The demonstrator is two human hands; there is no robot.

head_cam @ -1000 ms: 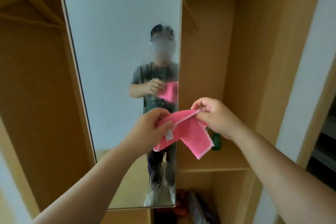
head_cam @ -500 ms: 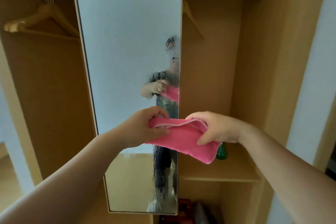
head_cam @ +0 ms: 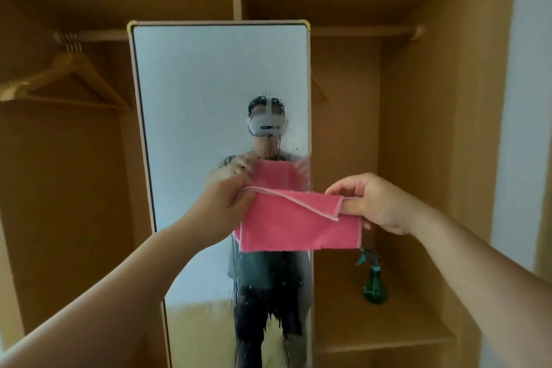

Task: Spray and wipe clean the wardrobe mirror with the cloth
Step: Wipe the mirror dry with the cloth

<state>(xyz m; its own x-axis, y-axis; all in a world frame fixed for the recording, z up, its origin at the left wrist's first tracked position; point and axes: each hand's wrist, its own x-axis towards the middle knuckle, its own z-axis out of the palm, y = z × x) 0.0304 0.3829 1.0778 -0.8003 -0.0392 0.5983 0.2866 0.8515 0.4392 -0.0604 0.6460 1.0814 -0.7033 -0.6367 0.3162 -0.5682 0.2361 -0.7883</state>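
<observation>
Change since the earlier frame: the hands have moved apart. The cloth point(head_cam: 298, 227), half a second ago bunched in a soft fold between them, is now drawn out flat and wide. The view has also pulled back, so the whole top edge of the mirror point(head_cam: 209, 92) and the compartment above it now show. The spray bottle point(head_cam: 375, 284), then mostly hidden behind the cloth, now stands in plain sight.

Hands: the left hand point(head_cam: 221, 203) pinches the cloth's upper left corner between thumb and curled fingers. The right hand point(head_cam: 370, 203) pinches the right end, with one finger tucked under the folded-over top layer.

Cloth: held in the air in front of the mirror's lower right part, crossing its right edge. Contact with the glass cannot be confirmed. A pale hem runs diagonally from the left hand down to the right hand; the bottom edge hangs level and free.

Mirror: droplets and run marks lie on the right half, around and below the reflected person. The left half looks even.

Room: right of the mirror, an open bay with a shelf point(head_cam: 388, 334) carrying the bottle, well below the right hand. To the left, a hanger point(head_cam: 68, 78) hangs on the rail point(head_cam: 98, 36), well apart from the left hand.
</observation>
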